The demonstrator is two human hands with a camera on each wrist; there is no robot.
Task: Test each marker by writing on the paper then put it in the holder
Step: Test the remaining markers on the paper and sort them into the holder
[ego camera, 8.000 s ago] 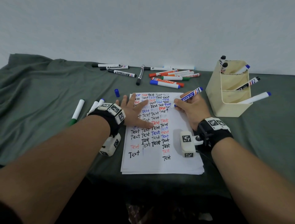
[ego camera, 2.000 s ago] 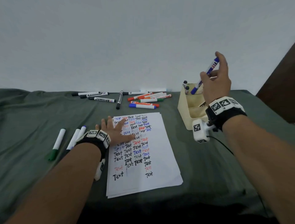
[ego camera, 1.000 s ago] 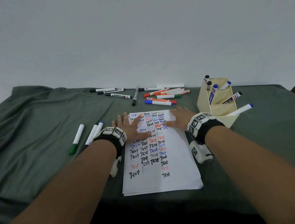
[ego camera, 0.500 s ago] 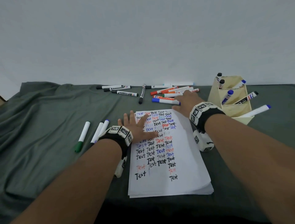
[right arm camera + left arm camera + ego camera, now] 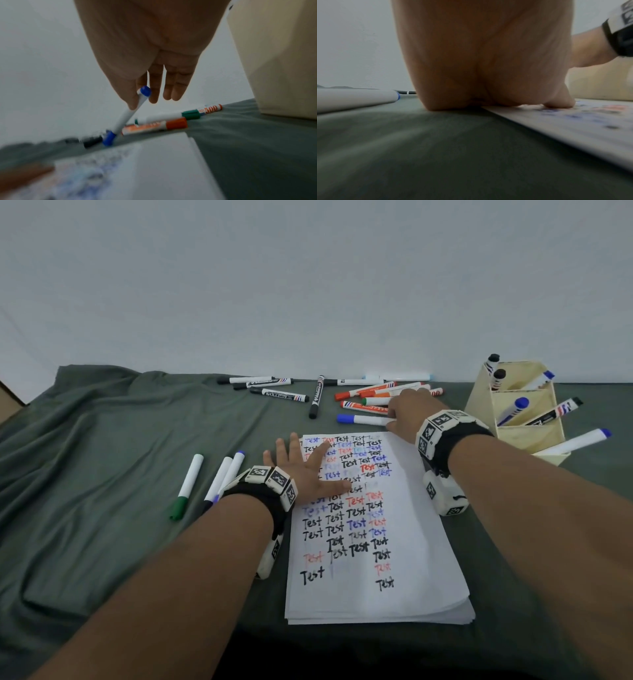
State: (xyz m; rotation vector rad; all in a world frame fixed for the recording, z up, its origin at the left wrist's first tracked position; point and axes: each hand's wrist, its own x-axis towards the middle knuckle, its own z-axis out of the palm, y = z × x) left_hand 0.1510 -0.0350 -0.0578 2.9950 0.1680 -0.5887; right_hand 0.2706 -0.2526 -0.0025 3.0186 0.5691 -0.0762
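Observation:
My left hand [image 5: 305, 470] lies flat with fingers spread on the upper left of the paper stack [image 5: 424, 559], which is covered in "Test" words. In the left wrist view the palm [image 5: 484, 54] presses the paper's edge [image 5: 573, 128]. My right hand [image 5: 404, 412] is just beyond the paper's top edge. It pinches a white marker with a blue cap [image 5: 363, 419] between thumb and forefinger. In the right wrist view one end of this marker [image 5: 126, 117] is raised and the capped end rests on the cloth. The cream holder [image 5: 527, 436] stands to the right with several markers in it.
Behind the paper lie orange markers [image 5: 370, 388], a green-capped one [image 5: 190, 115] and several black markers [image 5: 279, 395]. Three more markers [image 5: 190, 477] lie left of my left wrist. A wrinkled green cloth [image 5: 102, 457] covers the table, and a white wall stands close behind.
My right hand left a blue marker in the holder, came down across the paper to the pile behind it and took hold of the blue-capped marker. The left hand stayed on the paper.

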